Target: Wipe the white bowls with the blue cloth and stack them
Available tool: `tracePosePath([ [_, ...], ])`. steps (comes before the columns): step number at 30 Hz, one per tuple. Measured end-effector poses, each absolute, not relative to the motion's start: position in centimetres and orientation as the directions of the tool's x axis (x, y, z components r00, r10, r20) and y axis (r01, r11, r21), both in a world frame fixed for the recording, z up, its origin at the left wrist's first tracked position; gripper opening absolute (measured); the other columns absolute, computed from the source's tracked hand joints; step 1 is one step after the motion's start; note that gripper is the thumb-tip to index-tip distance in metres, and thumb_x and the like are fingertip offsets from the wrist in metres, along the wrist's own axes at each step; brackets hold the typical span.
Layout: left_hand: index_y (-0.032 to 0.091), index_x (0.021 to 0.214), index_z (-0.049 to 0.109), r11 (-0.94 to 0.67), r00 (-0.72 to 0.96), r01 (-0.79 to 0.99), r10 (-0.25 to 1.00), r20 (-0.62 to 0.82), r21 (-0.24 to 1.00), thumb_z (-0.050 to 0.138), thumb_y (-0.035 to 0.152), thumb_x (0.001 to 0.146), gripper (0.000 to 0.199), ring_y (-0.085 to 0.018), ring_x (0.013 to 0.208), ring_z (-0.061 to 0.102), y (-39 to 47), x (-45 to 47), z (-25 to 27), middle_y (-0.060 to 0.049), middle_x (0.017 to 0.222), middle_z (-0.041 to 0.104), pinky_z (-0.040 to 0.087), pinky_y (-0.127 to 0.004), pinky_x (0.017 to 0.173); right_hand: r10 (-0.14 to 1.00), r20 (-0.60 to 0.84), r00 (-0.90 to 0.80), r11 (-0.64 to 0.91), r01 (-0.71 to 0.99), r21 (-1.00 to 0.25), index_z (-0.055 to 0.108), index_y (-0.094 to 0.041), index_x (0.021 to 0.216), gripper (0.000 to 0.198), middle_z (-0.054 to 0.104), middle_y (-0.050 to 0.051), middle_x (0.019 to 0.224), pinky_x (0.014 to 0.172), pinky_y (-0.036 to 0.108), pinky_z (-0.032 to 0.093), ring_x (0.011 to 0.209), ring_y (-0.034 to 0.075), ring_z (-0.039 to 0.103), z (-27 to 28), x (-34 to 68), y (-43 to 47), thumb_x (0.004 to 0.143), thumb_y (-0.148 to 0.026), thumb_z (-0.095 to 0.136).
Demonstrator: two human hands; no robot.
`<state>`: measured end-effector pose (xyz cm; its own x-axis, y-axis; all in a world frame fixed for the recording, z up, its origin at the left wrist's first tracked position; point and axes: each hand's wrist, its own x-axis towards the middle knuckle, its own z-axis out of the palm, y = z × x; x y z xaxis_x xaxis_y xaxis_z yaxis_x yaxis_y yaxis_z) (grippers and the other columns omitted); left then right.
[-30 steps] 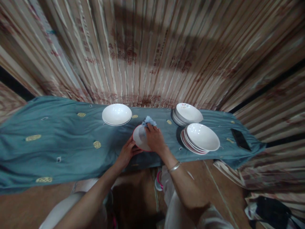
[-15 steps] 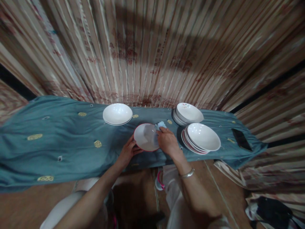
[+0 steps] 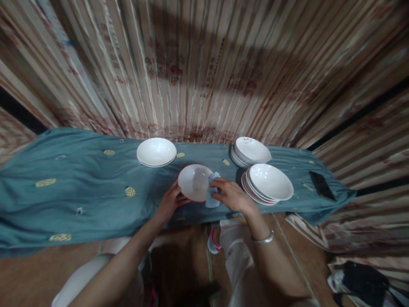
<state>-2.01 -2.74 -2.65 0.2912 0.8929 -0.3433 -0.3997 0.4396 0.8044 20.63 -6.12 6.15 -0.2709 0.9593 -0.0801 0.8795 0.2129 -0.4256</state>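
A white bowl with a red rim [image 3: 193, 183] is tilted toward me over the cloth-covered table. My left hand [image 3: 171, 199] grips its left edge, the thumb at the rim and the fingers beneath. At the bowl's right edge, my right hand [image 3: 230, 192] is closed on a light blue cloth [image 3: 212, 198], which hangs over the rim there. Just right of that hand stands a stack of white bowls [image 3: 271, 182], some with red rims. Behind it is a second stack of bowls [image 3: 252, 150], the top one with a floral mark.
Two white bowls, nested [image 3: 156, 152], sit at the back left. A dark phone [image 3: 322, 186] lies at the right end of the green tablecloth [image 3: 86, 183]. Pleated curtains [image 3: 198, 76] hang right behind the table. A black bag [image 3: 364, 281] is on the floor at lower right.
My right hand has shifted right and slightly down along the bowl's rim, and the blue cloth now hangs lower over the edge. My left hand keeps its hold.
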Motion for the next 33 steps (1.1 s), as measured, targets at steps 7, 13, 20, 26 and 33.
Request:
tracePosePath([
  [7, 0.02, 0.146, 0.044, 0.429, 0.297, -0.379, 0.895, -0.332, 0.82, 0.062, 0.028, 0.085, 0.065, -0.021, 0.08, 0.074, -2.9, -2.0, -2.7, -0.011, 0.114, 0.072, 0.061, -0.034, 0.074, 0.924, -0.052, -0.378, 0.311, 0.826, -0.47, 0.068, -0.015, 0.115, 0.029, 0.07, 0.01, 0.117, 0.1, 0.032, 0.045, 0.111, 0.021, 0.063, 5.1, 18.0, -6.8, 0.087, -0.013, 0.064],
  [13, 0.019, 0.14, 0.053, 0.401, 0.276, -0.381, 0.909, -0.312, 0.833, 0.066, 0.035, 0.081, 0.062, -0.017, 0.075, 0.068, -3.0, -2.0, -3.2, -0.006, 0.105, 0.074, 0.056, -0.027, 0.067, 0.893, 0.043, -0.448, 0.413, 0.778, -0.473, 0.065, -0.017, 0.118, 0.029, 0.065, 0.011, 0.125, 0.106, 0.038, 0.043, 0.117, 0.021, 0.059, 4.2, 14.3, -6.9, 0.091, -0.012, 0.056],
  [20, 0.013, 0.113, 0.07, 0.301, 0.182, -0.499, 0.953, -0.241, 0.812, 0.069, 0.044, 0.08, 0.045, -0.027, 0.125, 0.057, -2.5, -1.6, -3.8, -0.01, 0.121, 0.071, 0.046, -0.035, 0.105, 0.865, 0.187, -0.465, 0.499, 0.759, -0.418, 0.063, -0.015, 0.122, 0.031, 0.062, 0.012, 0.125, 0.106, 0.038, 0.044, 0.116, 0.022, 0.057, 3.4, 12.2, -6.2, 0.094, -0.011, 0.05],
  [26, 0.013, 0.108, 0.07, 0.36, 0.152, -0.498, 0.932, -0.33, 0.788, 0.071, 0.053, 0.077, 0.05, -0.026, 0.112, 0.066, -2.5, -1.6, -3.8, -0.009, 0.103, 0.076, 0.052, -0.035, 0.096, 0.841, 0.275, -0.466, 0.541, 0.751, -0.379, 0.065, -0.015, 0.116, 0.029, 0.063, 0.012, 0.116, 0.101, 0.038, 0.049, 0.109, 0.022, 0.058, 2.6, 11.1, -5.0, 0.094, -0.009, 0.048],
  [33, 0.017, 0.11, 0.067, 0.473, 0.194, -0.513, 0.877, -0.44, 0.716, 0.061, 0.047, 0.088, 0.038, -0.023, 0.088, 0.072, -2.6, -1.4, -2.9, -0.007, 0.091, 0.076, 0.06, -0.036, 0.077, 0.838, 0.325, -0.438, 0.531, 0.791, -0.303, 0.066, -0.013, 0.11, 0.023, 0.064, 0.013, 0.111, 0.097, 0.038, 0.049, 0.102, 0.023, 0.058, 1.6, 10.4, -1.9, 0.097, -0.013, 0.047],
])
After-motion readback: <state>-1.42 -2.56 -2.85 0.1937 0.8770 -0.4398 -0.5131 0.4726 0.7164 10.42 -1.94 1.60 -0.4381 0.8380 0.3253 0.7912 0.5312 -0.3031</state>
